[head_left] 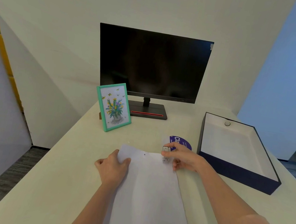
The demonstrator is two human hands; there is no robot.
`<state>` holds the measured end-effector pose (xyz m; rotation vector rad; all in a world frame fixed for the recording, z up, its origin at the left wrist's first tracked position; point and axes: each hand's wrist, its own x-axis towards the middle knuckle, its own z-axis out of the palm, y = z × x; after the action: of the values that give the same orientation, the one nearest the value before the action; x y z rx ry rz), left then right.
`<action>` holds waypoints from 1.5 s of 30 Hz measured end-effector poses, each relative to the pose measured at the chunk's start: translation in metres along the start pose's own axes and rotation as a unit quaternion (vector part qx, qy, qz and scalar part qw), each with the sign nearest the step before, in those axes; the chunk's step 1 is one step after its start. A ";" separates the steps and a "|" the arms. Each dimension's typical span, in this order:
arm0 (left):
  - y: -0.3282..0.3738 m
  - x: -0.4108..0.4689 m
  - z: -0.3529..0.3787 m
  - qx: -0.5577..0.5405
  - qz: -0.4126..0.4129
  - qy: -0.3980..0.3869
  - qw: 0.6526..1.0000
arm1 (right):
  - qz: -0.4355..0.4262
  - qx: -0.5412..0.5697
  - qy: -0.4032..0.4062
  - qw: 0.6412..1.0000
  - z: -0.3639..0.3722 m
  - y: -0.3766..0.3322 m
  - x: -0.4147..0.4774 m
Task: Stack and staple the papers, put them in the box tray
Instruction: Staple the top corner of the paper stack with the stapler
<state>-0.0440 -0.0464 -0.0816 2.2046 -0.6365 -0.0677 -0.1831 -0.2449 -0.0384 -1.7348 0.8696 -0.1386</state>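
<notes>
Fingers (169, 145) of the right hand (184, 159) are clenched around a small metal stapler (165, 153), which sits right at the far right corner of the papers (150, 189). The left hand (113, 168) has its fingers pinching the far left corner of the same stack, thumb on top, holding it flat against the counter (50, 183). The papers lie lengthwise in front of the person, running from the hands back toward the camera (there's a little dark dot near the far edge, can't tell what it is). The box tray (237, 176), dark blue outside and white inside, sits to the right of the papers, close but not touching. A purple round sticker or disc (182, 141) peeks out just behind the right hand. Farther back there's a dark monitor (151, 64) and a green picture frame (113, 106) with flowers, leaning upright.
</notes>
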 end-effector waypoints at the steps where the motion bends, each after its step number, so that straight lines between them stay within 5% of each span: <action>1: 0.000 0.000 0.000 0.001 0.000 -0.002 1.000 | -0.002 -0.012 0.013 1.000 0.001 0.001 -0.001; 25: -0.007 0.005 0.008 0.004 0.010 0.008 1.000 | -0.035 -0.076 0.057 0.995 0.011 -0.004 -0.014; 31: -0.008 0.005 0.008 -0.012 0.006 0.010 1.000 | -0.057 0.116 0.087 0.988 0.019 0.015 -0.023; 38: -0.007 0.005 0.007 0.001 0.011 0.006 1.000 | -0.040 0.376 0.184 0.907 0.013 0.025 -0.029; 40: -0.007 0.006 0.007 -0.003 0.006 0.005 1.000 | -0.026 0.326 0.211 0.921 0.007 0.027 -0.037; 43: -0.008 0.005 0.006 -0.025 -0.003 -0.008 1.000 | 0.012 0.018 0.234 0.972 -0.002 0.032 -0.055; 45: -0.005 0.003 0.002 -0.039 -0.009 -0.025 0.999 | 0.051 -0.220 0.262 0.938 -0.001 0.039 -0.066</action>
<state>-0.0401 -0.0461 -0.0859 2.1389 -0.6306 -0.1542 -0.2504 -0.2091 -0.0505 -2.1028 1.4657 -0.3717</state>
